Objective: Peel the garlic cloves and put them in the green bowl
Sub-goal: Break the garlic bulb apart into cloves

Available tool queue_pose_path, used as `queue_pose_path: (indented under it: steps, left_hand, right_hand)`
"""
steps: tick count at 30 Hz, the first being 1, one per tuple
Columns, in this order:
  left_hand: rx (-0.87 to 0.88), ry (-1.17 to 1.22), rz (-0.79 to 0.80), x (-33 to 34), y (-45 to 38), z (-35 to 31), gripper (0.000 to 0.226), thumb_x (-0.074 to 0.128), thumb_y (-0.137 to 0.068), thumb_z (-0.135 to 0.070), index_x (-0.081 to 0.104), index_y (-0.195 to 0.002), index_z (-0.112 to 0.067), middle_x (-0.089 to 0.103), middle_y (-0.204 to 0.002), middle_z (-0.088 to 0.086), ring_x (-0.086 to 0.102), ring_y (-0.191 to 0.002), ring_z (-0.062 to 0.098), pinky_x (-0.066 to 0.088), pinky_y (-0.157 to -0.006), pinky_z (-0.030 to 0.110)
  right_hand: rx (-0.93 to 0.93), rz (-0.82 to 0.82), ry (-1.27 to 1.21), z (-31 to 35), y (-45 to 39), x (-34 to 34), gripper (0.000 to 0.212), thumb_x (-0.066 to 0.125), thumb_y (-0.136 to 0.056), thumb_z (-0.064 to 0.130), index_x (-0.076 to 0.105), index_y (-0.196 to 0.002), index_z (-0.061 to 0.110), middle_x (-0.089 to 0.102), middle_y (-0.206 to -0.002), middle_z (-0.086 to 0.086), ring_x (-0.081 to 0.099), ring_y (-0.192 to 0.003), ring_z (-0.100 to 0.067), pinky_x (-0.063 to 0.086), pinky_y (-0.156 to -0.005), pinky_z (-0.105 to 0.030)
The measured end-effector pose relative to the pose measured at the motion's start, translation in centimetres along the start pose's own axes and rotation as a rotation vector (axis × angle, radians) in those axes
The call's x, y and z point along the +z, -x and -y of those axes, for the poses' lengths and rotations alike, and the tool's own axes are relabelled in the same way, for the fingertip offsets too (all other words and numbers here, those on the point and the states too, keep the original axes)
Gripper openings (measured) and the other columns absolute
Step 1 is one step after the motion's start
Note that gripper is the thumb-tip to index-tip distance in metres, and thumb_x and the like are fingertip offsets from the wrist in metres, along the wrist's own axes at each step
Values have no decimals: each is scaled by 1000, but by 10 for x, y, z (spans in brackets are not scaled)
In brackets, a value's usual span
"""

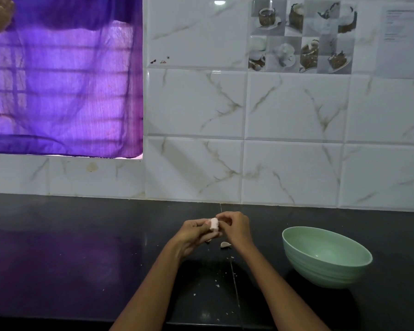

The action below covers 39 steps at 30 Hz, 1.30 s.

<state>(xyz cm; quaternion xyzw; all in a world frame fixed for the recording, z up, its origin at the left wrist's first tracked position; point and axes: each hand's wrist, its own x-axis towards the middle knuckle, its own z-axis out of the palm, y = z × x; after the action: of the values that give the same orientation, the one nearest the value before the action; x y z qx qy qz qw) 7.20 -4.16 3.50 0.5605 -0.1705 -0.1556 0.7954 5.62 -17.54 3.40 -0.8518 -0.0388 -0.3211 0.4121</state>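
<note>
A pale garlic clove [214,223] is held above the black counter between both hands. My left hand [196,232] grips it from the left with curled fingers. My right hand [234,226] pinches its upper right side with fingertips. The green bowl [325,255] stands on the counter to the right of my hands and looks empty inside. A piece of garlic skin [225,244] lies on the counter just under my right hand.
Small flakes of skin [217,285] are scattered on the black counter [81,259] in front of me. A white tiled wall [249,151] rises behind it. A purple curtain [62,80] covers a window at the left.
</note>
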Motion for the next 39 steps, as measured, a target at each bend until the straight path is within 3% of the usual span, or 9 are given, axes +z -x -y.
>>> queue_pose_path:
  steps: [4, 8, 10, 16, 24, 29, 33, 35, 39]
  left_hand:
    - [70, -41, -114, -1, 0, 1, 23, 50, -91, 5, 59, -110, 14, 67, -87, 18, 70, -64, 16, 56, -63, 16]
    - [145, -97, -137, -3, 0, 1, 23, 53, -89, 5, 61, -110, 11, 68, -89, 18, 70, -66, 13, 57, -66, 17]
    - [159, -113, -137, 0, 0, 0, 22, 52, -91, 2, 62, -108, 10, 69, -88, 17, 70, -68, 13, 57, -67, 18]
    - [139, -115, -207, 4, 1, -1, 19, 59, -90, -10, 67, -98, 4, 69, -75, 14, 69, -63, 17, 58, -60, 21]
    - [82, 114, -245, 8, 2, -3, 12, 52, -90, 4, 62, -83, 4, 69, -62, 11, 68, -55, 14, 58, -56, 22]
    - [92, 68, -308, 14, 1, 5, 10, 56, -87, 7, 63, -80, 4, 67, -53, 6, 67, -51, 13, 56, -58, 26]
    - [114, -23, -383, 16, -4, 14, 22, 59, -86, 3, 67, -66, -2, 66, -54, 8, 66, -52, 17, 49, -62, 30]
    - [129, -42, -397, 18, -6, 17, 29, 60, -86, 2, 66, -58, -3, 63, -58, 12, 61, -56, 21, 45, -57, 28]
    - [155, -34, -371, 29, -1, 16, 17, 58, -87, 4, 63, -71, 3, 62, -54, 8, 60, -43, 8, 41, -39, 13]
  right_hand:
    - [11, -70, 72, 0, 2, 2, 12, 62, -86, 14, 73, -89, 9, 72, -83, -6, 66, -75, -18, 55, -72, -37]
    - [39, 48, -127, 9, 7, 1, 15, 63, -87, 17, 72, -81, 6, 64, -66, -5, 55, -42, 0, 45, -46, -15]
    - [32, 75, -179, 9, 7, 2, 12, 67, -84, 16, 73, -82, 5, 65, -65, -5, 54, -40, 2, 44, -48, -14]
    - [-66, 73, -81, 7, 4, 3, 9, 73, -77, 11, 73, -77, 2, 70, -70, -12, 57, -55, -8, 47, -57, -19]
    - [-91, -32, -110, 8, 9, 15, 12, 66, -82, 5, 74, -91, 3, 71, -88, -12, 60, -76, -14, 39, -63, -4]
    - [-46, -93, -107, 9, 11, 23, 15, 61, -82, 0, 75, -87, 3, 72, -83, -12, 65, -75, -19, 40, -62, -12]
    - [19, -110, -141, 11, 14, 26, 17, 58, -85, 1, 74, -80, -1, 71, -75, -8, 57, -61, -8, 38, -52, -6]
    - [65, -138, -147, 10, 13, 29, 19, 57, -87, 3, 72, -76, 0, 70, -74, -11, 57, -64, -13, 37, -51, -10]
    - [148, -183, -151, 6, 8, 29, 22, 53, -90, 8, 67, -76, -1, 68, -75, -12, 58, -69, -19, 40, -60, -27]
